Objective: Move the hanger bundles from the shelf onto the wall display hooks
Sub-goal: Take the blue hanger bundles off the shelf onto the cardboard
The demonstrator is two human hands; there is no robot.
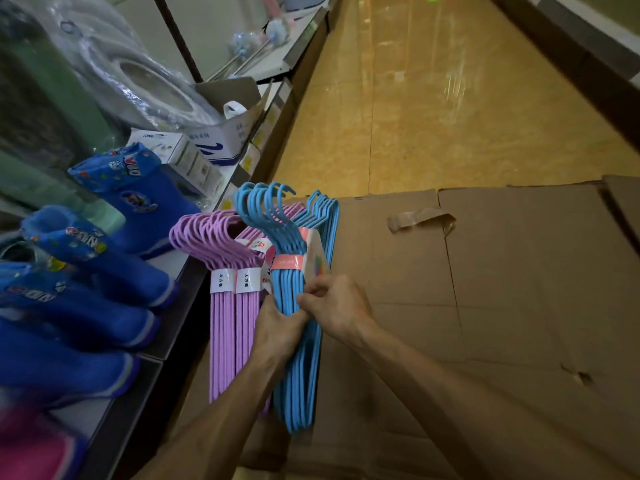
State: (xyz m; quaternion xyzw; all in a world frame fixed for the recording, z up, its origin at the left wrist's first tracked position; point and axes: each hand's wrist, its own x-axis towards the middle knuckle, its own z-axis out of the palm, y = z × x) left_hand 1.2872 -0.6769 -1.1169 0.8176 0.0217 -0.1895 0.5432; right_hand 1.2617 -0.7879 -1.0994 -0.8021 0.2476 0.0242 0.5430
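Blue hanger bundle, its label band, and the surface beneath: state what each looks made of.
Blue hanger bundle: thin rods, probably coated wire, matte even colour. Label band: pink paper or card, printed, wrapped flat. Cardboard: brown corrugated board, creased, torn, with peeling tape.

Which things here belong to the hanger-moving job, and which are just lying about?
Job: blue hanger bundle, purple hanger bundles, left hand, right hand.
Lying about: blue boots, cardboard boxes, white cartons.
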